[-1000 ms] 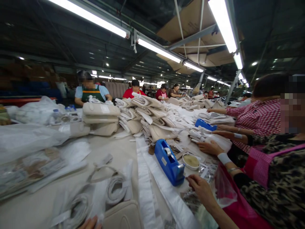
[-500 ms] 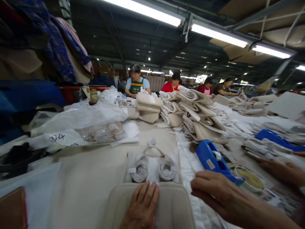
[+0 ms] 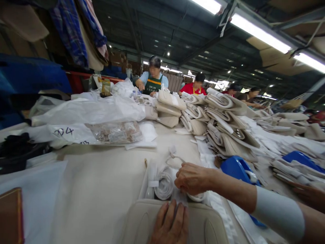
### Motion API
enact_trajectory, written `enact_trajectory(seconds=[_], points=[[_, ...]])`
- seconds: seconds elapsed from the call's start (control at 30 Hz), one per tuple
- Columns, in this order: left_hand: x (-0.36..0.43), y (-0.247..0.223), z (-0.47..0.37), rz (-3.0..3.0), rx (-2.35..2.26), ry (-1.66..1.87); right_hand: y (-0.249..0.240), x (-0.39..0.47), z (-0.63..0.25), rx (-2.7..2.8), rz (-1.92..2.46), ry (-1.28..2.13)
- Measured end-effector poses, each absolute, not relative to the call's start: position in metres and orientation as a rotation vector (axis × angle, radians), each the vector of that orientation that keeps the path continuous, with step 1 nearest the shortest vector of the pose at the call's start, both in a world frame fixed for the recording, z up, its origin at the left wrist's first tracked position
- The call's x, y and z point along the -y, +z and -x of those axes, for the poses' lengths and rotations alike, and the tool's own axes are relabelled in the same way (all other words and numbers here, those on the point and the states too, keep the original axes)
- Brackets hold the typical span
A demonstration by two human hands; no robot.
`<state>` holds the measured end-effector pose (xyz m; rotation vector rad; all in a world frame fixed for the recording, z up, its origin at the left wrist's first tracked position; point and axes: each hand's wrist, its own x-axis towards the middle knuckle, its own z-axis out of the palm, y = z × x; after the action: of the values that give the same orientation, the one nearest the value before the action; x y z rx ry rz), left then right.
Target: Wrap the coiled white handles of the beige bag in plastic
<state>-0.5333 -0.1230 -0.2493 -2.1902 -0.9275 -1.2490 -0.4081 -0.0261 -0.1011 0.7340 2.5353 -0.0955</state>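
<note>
Left hand (image 3: pixel 170 222) flat, fingers spread, bottom centre of frame, pressing beige padded piece (image 3: pixel 142 220) against table (image 3: pixel 101 183), likely to keep it from sliding. Right hand (image 3: pixel 191 178) just above, fingers curled around white rolled strap (image 3: pixel 164 183) lying right behind pad; grip looks closed, fingertips hidden. Blue tape dispenser (image 3: pixel 236 167) right of centre, within reach. Stacked beige pieces (image 3: pixel 223 135) mid-frame beyond.
</note>
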Motion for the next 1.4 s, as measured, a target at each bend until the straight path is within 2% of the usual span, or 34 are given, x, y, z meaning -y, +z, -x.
enact_trajectory(seconds=[0.33,0.53,0.63,0.83,0.93,1.07,1.13,1.27,1.4], points=[[0.117,-0.272,0.521,2.032,0.951,-1.298,-0.108,0.0,0.425,-2.345,-0.937,-0.327],[0.116,-0.265,0.521,2.021,0.94,-1.44,-0.119,-0.013,0.417,-2.375,-1.217,-0.223],[0.117,-0.26,0.529,2.143,0.882,-1.295,-0.119,-0.016,0.405,-2.412,-1.335,-0.207],[0.117,-0.259,0.539,2.183,0.861,-1.227,-0.123,0.042,0.383,-2.571,-1.755,0.161],[0.117,-0.26,0.547,2.238,0.809,-1.139,-0.157,0.095,0.387,-2.966,-1.587,0.279],[0.12,-0.26,0.557,2.285,0.87,-1.134,-0.21,0.142,0.402,-3.384,-1.476,0.931],[0.121,-0.257,0.559,2.32,0.882,-1.143,-0.222,0.155,0.403,-3.514,-1.432,1.064],[0.123,-0.235,0.567,2.486,0.91,-1.198,-0.213,0.179,0.375,-3.539,-1.585,0.843],[0.133,-0.175,0.582,2.814,1.011,-1.392,-0.185,0.208,0.339,-3.339,-1.907,0.697]])
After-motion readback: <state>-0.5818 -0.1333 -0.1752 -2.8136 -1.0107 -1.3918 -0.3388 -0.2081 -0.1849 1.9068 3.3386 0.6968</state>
